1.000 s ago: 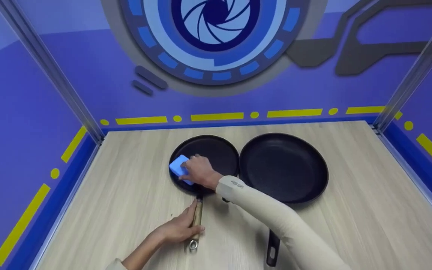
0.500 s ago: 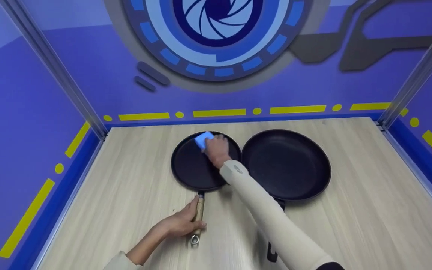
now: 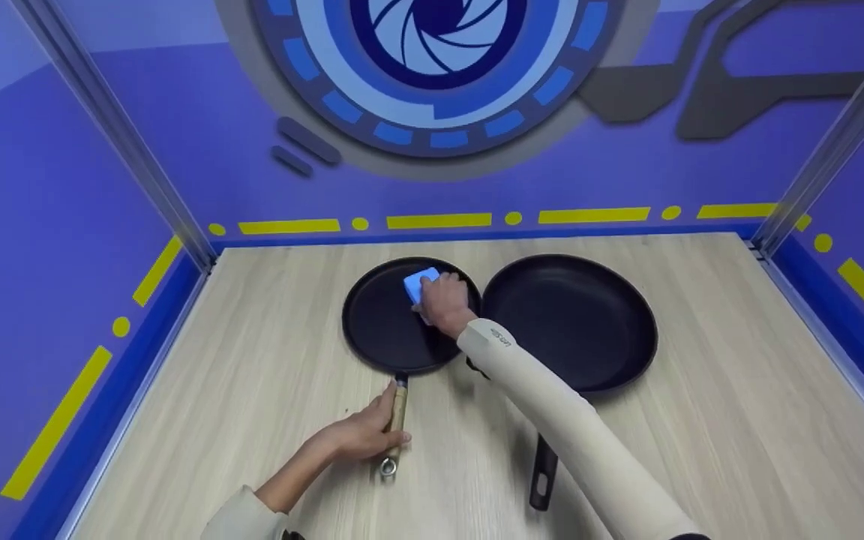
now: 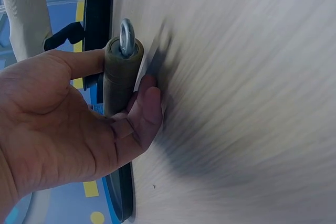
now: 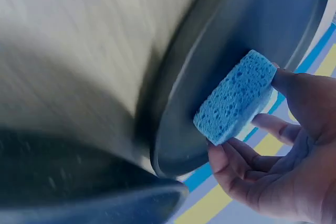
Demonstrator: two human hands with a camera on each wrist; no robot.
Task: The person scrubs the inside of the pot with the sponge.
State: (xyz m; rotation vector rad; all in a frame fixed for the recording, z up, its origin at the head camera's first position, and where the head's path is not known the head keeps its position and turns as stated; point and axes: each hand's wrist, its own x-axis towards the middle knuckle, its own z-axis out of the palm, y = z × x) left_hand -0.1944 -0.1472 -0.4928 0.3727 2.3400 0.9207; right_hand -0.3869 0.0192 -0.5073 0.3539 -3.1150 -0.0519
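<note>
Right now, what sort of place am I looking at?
Likely a staged booth, despite the pans: patterned walls, metal corner posts and a table set between them.

The head view looks forward and down; sideways wrist close-ups share its brown cylindrical wooden handle [image 4: 118, 85] (left) and blue rectangular sponge [image 5: 234, 98] (right).

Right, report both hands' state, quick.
Left hand: closed, holding the wooden handle of the smaller pan.
Right hand: closed, gripping the blue sponge between thumb and fingers.
</note>
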